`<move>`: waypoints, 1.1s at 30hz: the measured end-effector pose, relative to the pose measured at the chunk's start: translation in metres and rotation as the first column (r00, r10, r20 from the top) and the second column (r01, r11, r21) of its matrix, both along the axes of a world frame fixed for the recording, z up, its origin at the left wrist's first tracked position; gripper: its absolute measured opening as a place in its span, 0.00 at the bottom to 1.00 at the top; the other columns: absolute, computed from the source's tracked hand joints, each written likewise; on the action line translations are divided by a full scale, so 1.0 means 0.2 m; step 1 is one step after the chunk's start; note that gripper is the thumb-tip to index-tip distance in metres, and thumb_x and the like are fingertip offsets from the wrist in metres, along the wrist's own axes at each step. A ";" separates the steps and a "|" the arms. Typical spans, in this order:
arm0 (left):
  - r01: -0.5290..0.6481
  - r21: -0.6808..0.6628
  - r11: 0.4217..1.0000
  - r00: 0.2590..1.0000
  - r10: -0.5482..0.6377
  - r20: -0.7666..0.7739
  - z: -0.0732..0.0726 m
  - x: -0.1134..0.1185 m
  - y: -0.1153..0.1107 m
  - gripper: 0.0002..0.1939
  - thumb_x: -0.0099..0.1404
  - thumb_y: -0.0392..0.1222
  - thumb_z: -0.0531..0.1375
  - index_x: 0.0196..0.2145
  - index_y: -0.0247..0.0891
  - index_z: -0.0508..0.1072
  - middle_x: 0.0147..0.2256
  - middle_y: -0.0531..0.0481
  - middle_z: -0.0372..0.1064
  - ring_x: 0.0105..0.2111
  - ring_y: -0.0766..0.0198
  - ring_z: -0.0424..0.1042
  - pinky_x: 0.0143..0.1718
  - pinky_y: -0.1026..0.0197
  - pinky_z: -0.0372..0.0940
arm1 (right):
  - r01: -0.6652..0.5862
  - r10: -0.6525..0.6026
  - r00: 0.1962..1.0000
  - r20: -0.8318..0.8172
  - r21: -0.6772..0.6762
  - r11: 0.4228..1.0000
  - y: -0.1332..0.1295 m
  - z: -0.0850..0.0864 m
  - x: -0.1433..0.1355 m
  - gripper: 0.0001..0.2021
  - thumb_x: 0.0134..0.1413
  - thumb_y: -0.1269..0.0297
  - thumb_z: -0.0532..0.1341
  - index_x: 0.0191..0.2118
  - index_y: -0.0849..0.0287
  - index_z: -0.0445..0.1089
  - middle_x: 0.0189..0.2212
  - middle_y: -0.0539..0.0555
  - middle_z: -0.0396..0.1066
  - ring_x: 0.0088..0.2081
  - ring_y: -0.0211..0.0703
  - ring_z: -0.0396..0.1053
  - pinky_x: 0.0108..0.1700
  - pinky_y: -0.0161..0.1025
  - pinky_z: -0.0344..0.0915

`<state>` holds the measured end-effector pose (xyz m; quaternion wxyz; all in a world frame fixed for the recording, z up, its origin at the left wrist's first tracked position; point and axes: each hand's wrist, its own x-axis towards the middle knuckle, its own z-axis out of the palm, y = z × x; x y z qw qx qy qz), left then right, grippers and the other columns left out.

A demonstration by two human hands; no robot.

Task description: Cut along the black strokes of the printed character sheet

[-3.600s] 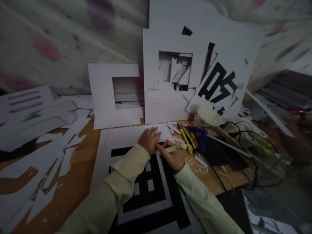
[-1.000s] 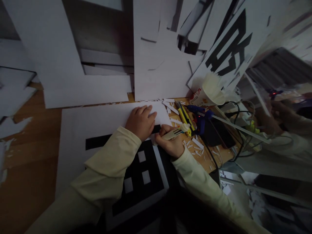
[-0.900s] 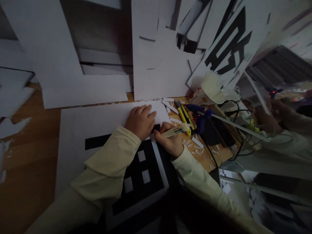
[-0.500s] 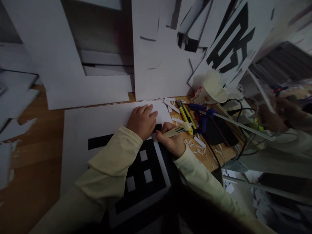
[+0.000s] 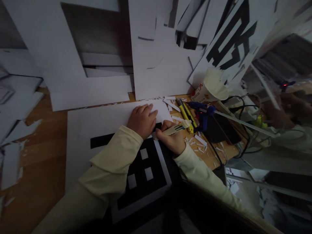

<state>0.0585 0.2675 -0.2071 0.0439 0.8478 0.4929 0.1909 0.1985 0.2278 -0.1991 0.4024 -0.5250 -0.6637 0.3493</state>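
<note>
My left hand lies flat on a white board marked with black shapes, its fingers stretched out and thumb towards the right. Close beside it, my right hand is closed around a thick cream-coloured multicolour pen with dark and coloured strips near its upper end. The pen's lower end points at the board near a black block with small white squares in it; its tip is hidden by my fingers. My left forearm covers part of the black shapes.
A yellow cutter, a blue glue gun with a long glue stick, and a paper cup of white sticks stand to the right among scraps and cables. White cut boards lean behind. Another person's hand is at far right.
The view has shifted slightly, so the surroundings sit a little differently. Both hands keep nearly the same place on the board, and the pen stays in my right hand.
</note>
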 end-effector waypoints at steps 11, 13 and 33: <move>-0.001 0.006 1.000 1.000 0.001 -0.003 -0.01 0.00 0.00 0.18 0.66 0.38 0.53 0.52 0.35 0.71 0.57 0.38 0.63 0.57 0.47 0.62 0.56 0.45 0.58 | 0.014 -0.015 1.000 0.010 0.066 0.998 0.00 -0.01 -0.01 0.15 0.46 0.63 0.59 0.18 0.55 0.51 0.15 0.42 0.51 0.19 0.32 0.50 0.24 0.35 0.50; -0.003 0.013 1.000 1.000 0.003 -0.006 -0.02 0.00 0.00 0.18 0.66 0.38 0.53 0.52 0.35 0.71 0.57 0.38 0.63 0.57 0.48 0.62 0.56 0.45 0.58 | 0.019 -0.020 1.000 0.012 0.078 0.997 0.01 0.00 -0.02 0.16 0.46 0.63 0.59 0.18 0.54 0.50 0.15 0.42 0.50 0.19 0.32 0.49 0.23 0.35 0.49; -0.134 0.024 0.991 0.991 0.134 0.006 -0.04 0.06 0.00 0.14 0.64 0.36 0.55 0.47 0.38 0.73 0.53 0.43 0.67 0.52 0.54 0.65 0.53 0.49 0.60 | 0.030 -0.025 0.998 -0.051 0.099 0.995 0.01 0.01 -0.02 0.14 0.42 0.63 0.58 0.17 0.54 0.50 0.13 0.41 0.48 0.18 0.32 0.47 0.21 0.35 0.45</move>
